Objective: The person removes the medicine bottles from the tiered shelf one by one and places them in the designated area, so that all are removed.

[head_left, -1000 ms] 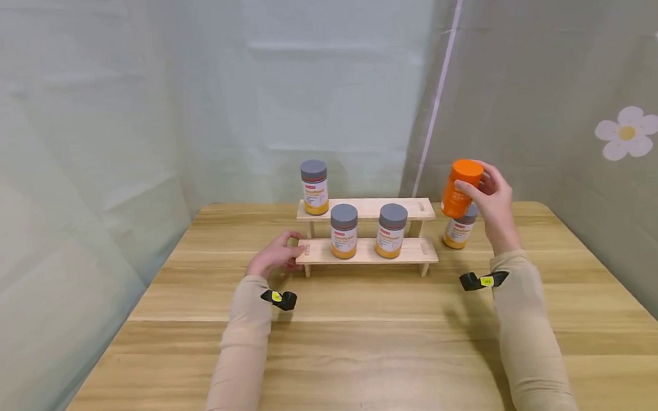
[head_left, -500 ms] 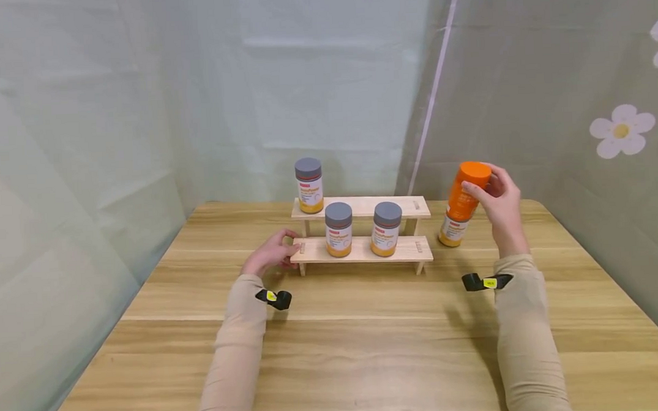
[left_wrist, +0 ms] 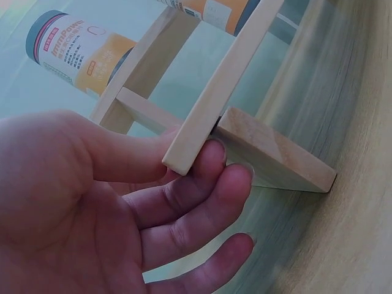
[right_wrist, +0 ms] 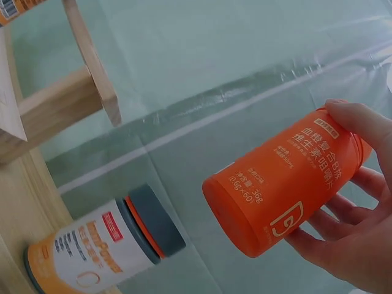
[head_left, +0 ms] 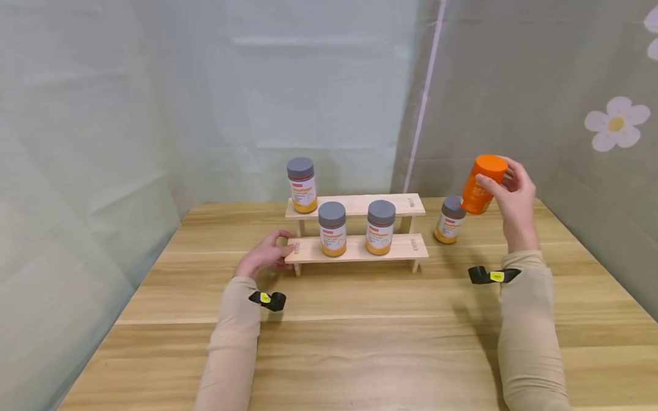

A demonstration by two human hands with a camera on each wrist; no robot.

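My right hand [head_left: 513, 197] grips an orange supplement bottle [right_wrist: 282, 184] by its upper part, thumb on the near side and fingers behind. The bottle is tilted and held in the air, up and right of a grey-lidded jar [head_left: 449, 220] that stands on the table. My left hand [head_left: 267, 254] pinches the left end of the lower board of a two-tier wooden shelf [left_wrist: 208, 104], thumb on top and fingertips underneath. Two grey-lidded jars, a left one [head_left: 332, 230] and a right one [head_left: 380, 228], stand on the lower tier. A third jar [head_left: 303, 186] sits at the left of the upper tier.
The wooden table [head_left: 335, 352] reaches back to a pale green cloth backdrop [head_left: 324, 95], which also hangs at both sides. White flowers [head_left: 616, 123] are printed on its right part.
The orange bottle, in my right hand, came down toward the jar on the table, then rose and shifted right, so that jar's lid shows again. My left hand stays at the shelf end.
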